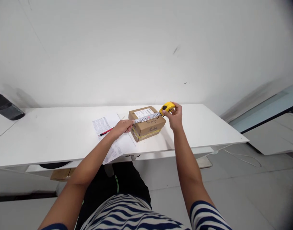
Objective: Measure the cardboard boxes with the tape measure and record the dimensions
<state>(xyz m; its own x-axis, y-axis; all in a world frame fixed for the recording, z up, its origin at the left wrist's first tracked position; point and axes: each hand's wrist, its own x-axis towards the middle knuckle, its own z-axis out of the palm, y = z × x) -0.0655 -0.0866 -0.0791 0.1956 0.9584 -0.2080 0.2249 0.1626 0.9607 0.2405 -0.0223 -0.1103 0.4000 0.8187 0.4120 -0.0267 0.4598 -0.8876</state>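
From my feed: box [150, 131] on white table [65, 134], tape blade [142, 119] laid across its top. Left hand [122, 127] pinches the blade's end; right hand [175, 117] grips the yellow case [166, 108]. Looks like measuring; I'd say next move needs blade kept straight, mark read.

The box [146, 128] is matt cardboard, the tape-measure case [166, 107] smooth plastic.
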